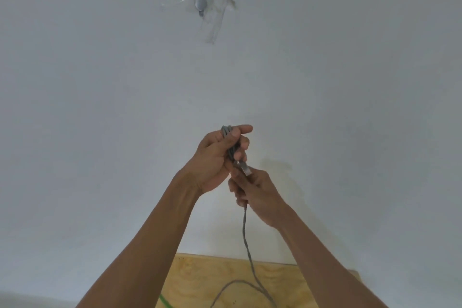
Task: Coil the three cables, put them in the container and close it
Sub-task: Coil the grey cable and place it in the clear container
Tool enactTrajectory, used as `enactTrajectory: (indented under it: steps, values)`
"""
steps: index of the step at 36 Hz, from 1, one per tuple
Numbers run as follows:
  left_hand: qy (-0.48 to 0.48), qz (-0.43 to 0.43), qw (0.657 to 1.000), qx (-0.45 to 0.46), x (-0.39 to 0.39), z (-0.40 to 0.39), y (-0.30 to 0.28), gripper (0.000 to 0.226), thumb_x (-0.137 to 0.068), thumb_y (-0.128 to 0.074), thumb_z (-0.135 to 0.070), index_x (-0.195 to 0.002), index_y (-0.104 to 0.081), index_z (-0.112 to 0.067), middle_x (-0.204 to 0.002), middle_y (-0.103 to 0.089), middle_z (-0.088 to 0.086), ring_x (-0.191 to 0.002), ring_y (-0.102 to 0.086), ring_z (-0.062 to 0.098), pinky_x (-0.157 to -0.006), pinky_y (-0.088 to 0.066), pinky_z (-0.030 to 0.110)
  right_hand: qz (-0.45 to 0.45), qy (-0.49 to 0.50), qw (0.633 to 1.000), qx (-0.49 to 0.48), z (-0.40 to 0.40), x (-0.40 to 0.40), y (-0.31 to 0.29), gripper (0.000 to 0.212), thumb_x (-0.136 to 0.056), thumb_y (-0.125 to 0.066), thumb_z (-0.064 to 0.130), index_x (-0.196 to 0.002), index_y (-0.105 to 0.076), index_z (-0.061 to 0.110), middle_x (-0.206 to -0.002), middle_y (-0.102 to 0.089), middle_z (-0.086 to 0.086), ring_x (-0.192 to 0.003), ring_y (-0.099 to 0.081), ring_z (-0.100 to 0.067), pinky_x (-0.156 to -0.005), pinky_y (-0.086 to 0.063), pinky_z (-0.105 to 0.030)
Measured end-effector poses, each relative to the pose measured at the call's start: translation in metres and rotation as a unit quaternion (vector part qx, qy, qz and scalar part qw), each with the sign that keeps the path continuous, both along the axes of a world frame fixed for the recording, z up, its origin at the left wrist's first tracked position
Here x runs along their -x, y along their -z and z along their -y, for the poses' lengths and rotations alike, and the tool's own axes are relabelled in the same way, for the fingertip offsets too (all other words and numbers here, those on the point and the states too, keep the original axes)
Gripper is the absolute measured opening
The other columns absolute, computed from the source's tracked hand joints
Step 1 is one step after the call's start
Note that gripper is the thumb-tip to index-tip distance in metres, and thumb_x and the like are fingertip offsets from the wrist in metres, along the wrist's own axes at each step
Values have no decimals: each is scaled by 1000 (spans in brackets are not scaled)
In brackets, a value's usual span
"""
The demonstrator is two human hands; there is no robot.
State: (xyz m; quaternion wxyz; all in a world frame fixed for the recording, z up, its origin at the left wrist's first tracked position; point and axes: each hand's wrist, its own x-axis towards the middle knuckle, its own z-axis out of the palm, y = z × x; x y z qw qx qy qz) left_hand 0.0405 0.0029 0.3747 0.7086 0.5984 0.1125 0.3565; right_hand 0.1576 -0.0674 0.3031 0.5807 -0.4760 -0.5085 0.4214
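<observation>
Both hands are raised in front of a white wall. My left hand [217, 155] is closed around several gathered loops of a grey braided cable [246, 240]. My right hand [257, 190], just below and to the right, pinches the same cable near its plug, whose tip sticks up between the two hands. The loose length of the grey cable hangs down from my right hand and curves in a loop over the wooden table [205, 272]. A short piece of a green cable [165, 302] shows at the table's bottom edge. The container is out of view.
The white wall fills most of the view. A metal hook [200, 4] is fixed to it high up under strips of clear tape. Only the far edge of the wooden table shows, between my forearms.
</observation>
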Motion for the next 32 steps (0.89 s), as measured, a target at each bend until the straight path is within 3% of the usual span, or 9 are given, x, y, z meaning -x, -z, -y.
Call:
enactTrajectory:
  steps: [3, 8, 12, 15, 21, 24, 26, 29, 32]
  values:
    - [-76, -39, 994, -71, 1, -12, -1, 27, -106, -43, -14, -123, -62, -4, -82, -68, 1, -62, -51, 12, -70, -46, 30, -8, 17, 1000, 2, 3, 3, 5, 22, -102, -54, 22, -107, -72, 11, -71, -59, -3, -51, -37, -13, -47, -33, -27]
    - [-188, -176, 939, -228, 7, -25, 3, 23, -106, -43, -9, -118, -63, -7, -88, -74, 0, -66, -55, 14, -68, -49, 37, 94, 31, 995, -4, 10, 2, -2, 18, -99, -59, 18, -102, -75, 10, -67, -61, -1, -46, -44, -6, -46, -37, -18]
    - [-138, -254, 932, -220, 19, -28, 15, 27, -107, -42, -20, -110, -65, -6, -82, -73, 5, -71, -60, 19, -72, -49, 44, 191, 63, 976, -78, 11, -20, -35, 16, -94, -61, 2, -98, -76, 6, -81, -73, -8, -62, -60, -3, -70, -53, -21]
    - [-49, -278, 946, -162, 20, -15, 17, 58, -108, -27, -43, -99, -67, -1, -73, -67, 13, -68, -59, 23, -70, -49, 37, 208, 42, 970, -115, 5, -39, -63, 11, -92, -64, 0, -98, -72, 4, -83, -74, -8, -72, -67, -10, -81, -58, -29]
    - [99, -151, 984, 4, 6, 25, 12, 70, -103, -21, -57, -89, -62, -2, -54, -49, 11, -52, -44, 22, -64, -45, 33, 123, 50, 983, -123, -10, -46, -82, 12, -88, -72, 6, -94, -71, -4, -74, -68, -9, -60, -62, -8, -57, -46, -13]
    - [109, -70, 991, 17, 2, 27, 5, 58, -104, -26, -49, -89, -60, -4, -54, -46, 9, -53, -43, 22, -65, -45, 33, 48, 47, 996, -58, -13, -40, -56, 15, -83, -74, 29, -79, -73, 15, -67, -63, -10, -57, -49, -20, -56, -36, -32]
    - [90, -47, 995, 5, 2, 23, 0, 47, -103, -33, -41, -92, -60, -4, -57, -48, 9, -55, -47, 21, -66, -47, 32, 9, 29, 999, -15, -9, -30, -36, 18, -73, -66, 37, -61, -65, 24, -59, -60, -7, -55, -47, -19, -54, -29, -32]
    - [51, -39, 998, -2, 2, 14, 0, 33, -105, -38, -27, -98, -58, -2, -62, -49, 9, -60, -48, 22, -66, -48, 31, 45, 23, 999, 13, 0, -9, -13, 34, -88, -58, 20, -54, -58, 27, -58, -57, 3, -55, -43, -16, -48, -28, -23]
    - [23, -43, 999, -15, 1, 5, 2, 25, -103, -42, -24, -100, -57, -4, -66, -50, 8, -64, -44, 23, -67, -48, 30, 81, 41, 996, 7, 7, 5, -4, 37, -103, -52, 26, -67, -59, 16, -55, -57, 10, -48, -43, -9, -45, -32, -18]
